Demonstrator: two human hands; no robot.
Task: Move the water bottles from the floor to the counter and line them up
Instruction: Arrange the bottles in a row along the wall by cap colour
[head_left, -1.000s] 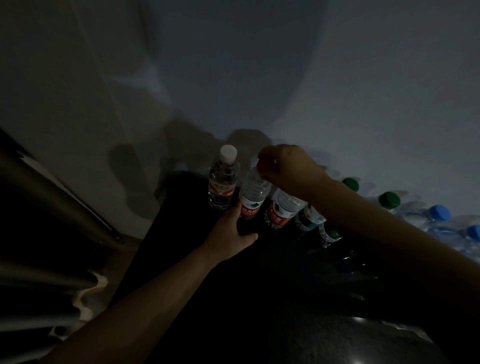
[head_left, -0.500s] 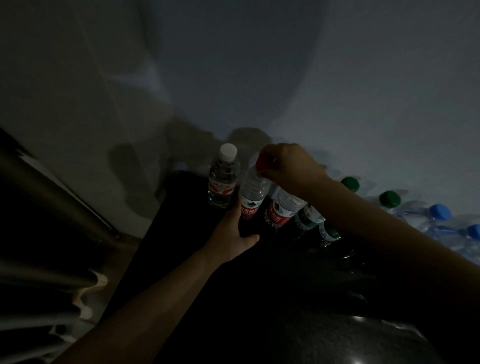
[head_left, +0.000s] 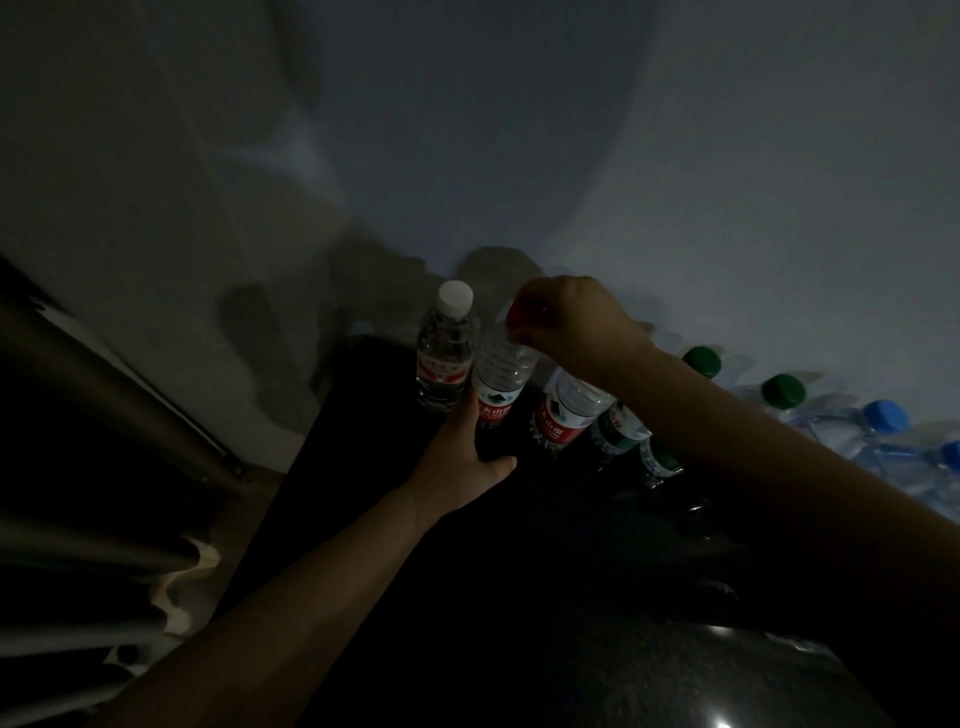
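A row of water bottles stands on the dark counter (head_left: 363, 467) against the wall. At the left end is a white-capped bottle (head_left: 447, 353). Beside it stands a red-capped bottle (head_left: 501, 376): my right hand (head_left: 571, 322) pinches its cap from above, and my left hand (head_left: 467, 457) wraps round its base. To the right follow a red-labelled bottle (head_left: 566, 410), two green-labelled ones (head_left: 618, 428) partly hidden under my right forearm, two green caps (head_left: 702, 361), and blue-capped bottles (head_left: 883, 415).
A pale wall rises right behind the row. The counter's left edge drops to a dim floor strip, with a metal rail (head_left: 104, 379) and dark folded material (head_left: 78, 597) at the far left. A glossy dark surface (head_left: 727, 675) lies at the bottom right.
Both hands and the red-capped bottle hold almost the same place; the view has shifted only slightly.
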